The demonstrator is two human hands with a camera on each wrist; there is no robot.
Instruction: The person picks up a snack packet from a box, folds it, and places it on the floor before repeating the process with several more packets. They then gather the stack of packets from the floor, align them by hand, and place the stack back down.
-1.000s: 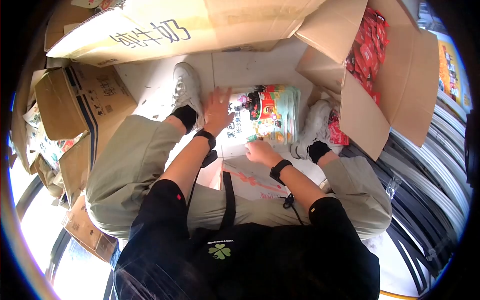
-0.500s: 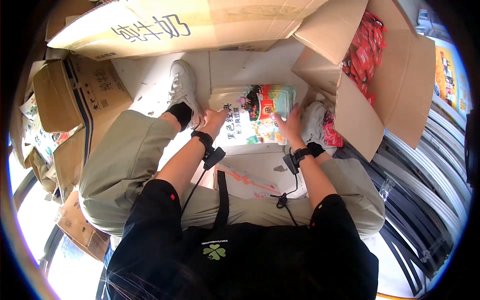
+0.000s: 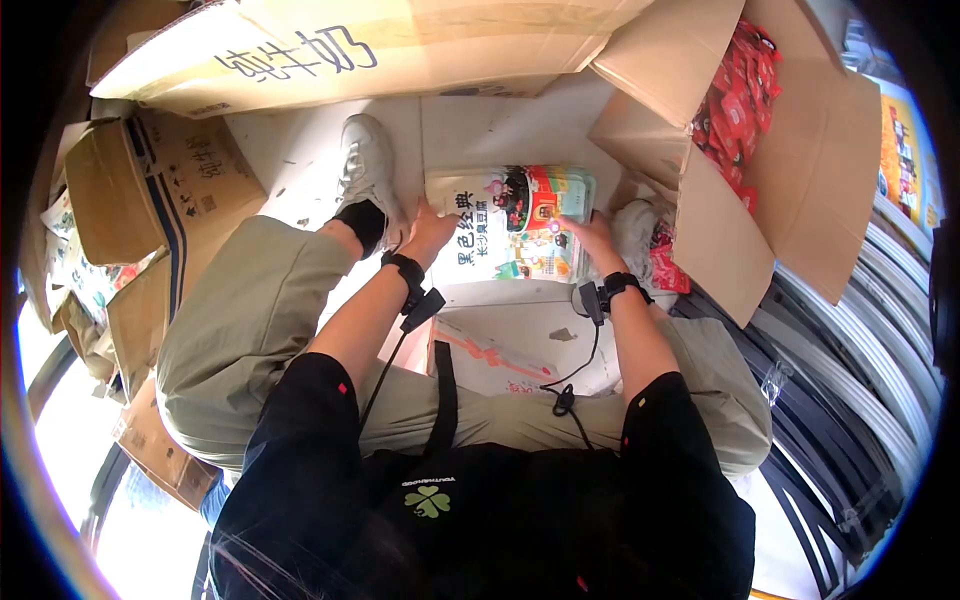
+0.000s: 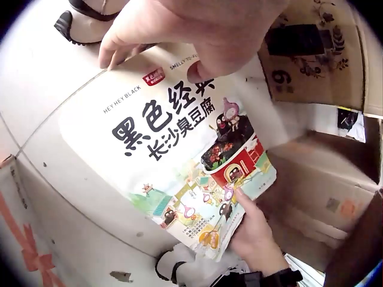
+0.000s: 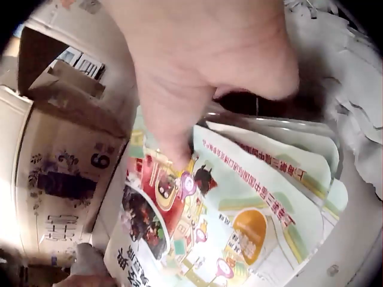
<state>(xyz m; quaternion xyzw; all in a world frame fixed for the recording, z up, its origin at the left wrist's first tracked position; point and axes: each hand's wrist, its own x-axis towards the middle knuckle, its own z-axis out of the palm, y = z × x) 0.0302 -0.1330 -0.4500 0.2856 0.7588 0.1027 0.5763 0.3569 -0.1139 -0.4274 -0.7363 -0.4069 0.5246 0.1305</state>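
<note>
A stack of printed flat food pouches [image 3: 490, 240] lies between my hands, over the pale floor. The top pouch [image 4: 173, 131] is cream with large black characters and a colourful food picture. My left hand [image 3: 430, 235] grips the stack's left end, thumb on the printed face and fingers at the edge. At the other end my right hand [image 3: 592, 242] holds the stack, its thumb [image 5: 170, 143] pressed on the top pouch; its other fingers are hidden. In the right wrist view, several pouch edges [image 5: 299, 155] fan out slightly beneath the top one.
An open carton [image 3: 735, 220] of red packets [image 3: 735, 110] stands at the right. A large carton [image 3: 420, 60] spans the far side, and another open carton [image 3: 200, 190] sits left. Shoes [image 3: 365, 165] flank the stack. A white box with a red ribbon print [image 3: 490, 355] lies nearer.
My left hand went from spread flat on the pouches to gripping their left end. My right hand moved from the near edge to the right end. The stack's edges look more even.
</note>
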